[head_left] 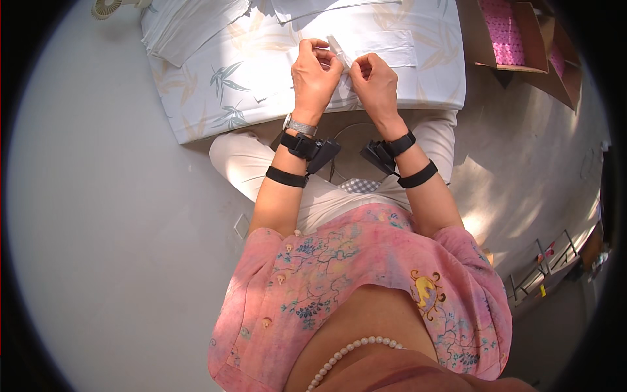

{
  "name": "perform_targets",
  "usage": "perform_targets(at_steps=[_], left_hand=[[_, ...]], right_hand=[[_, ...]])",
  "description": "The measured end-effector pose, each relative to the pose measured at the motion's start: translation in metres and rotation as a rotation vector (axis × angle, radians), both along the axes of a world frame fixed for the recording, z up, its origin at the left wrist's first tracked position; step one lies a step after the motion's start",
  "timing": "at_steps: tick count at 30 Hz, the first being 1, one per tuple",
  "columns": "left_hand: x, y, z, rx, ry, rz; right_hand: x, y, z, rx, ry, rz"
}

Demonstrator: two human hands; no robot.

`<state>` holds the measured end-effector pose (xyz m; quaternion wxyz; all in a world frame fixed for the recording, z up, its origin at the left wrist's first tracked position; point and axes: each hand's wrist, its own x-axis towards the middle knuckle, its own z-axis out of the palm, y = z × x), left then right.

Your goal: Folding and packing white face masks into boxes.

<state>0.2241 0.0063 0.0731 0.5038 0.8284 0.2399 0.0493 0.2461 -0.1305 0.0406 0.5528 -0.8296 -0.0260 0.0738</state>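
Observation:
Both of my hands meet over the near part of a table (228,117) with a white, leaf-patterned cover. Between them stands a slim white folded strip (335,47), paper or cloth, I cannot tell which. Thumb and fingertips of my left hand (316,70) pinch it from the left. Close against its lower right side, my right hand (375,83) also has thumb and forefinger pressed together on it. More white material hangs below my fingertips, bright in the sun. Just beyond my right hand lies a flat white rectangular piece (392,47).
A pile of thin white sheets (189,29) covers the far left of the table, with another white sheet (326,9) at the far edge. To the right, open cardboard boxes (535,39) hold pink items. A small fan (106,8) shows at the upper left.

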Motion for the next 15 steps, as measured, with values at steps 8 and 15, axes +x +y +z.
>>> perform_targets(at_steps=[8, 15], left_hand=[[-0.001, 0.001, -0.001, 0.085, -0.025, -0.090], [0.001, 0.001, 0.002, 0.071, -0.037, -0.139]], right_hand=[[0.003, -0.008, 0.021, 0.014, 0.078, 0.125], [0.012, -0.010, 0.018, -0.098, -0.078, 0.189]])
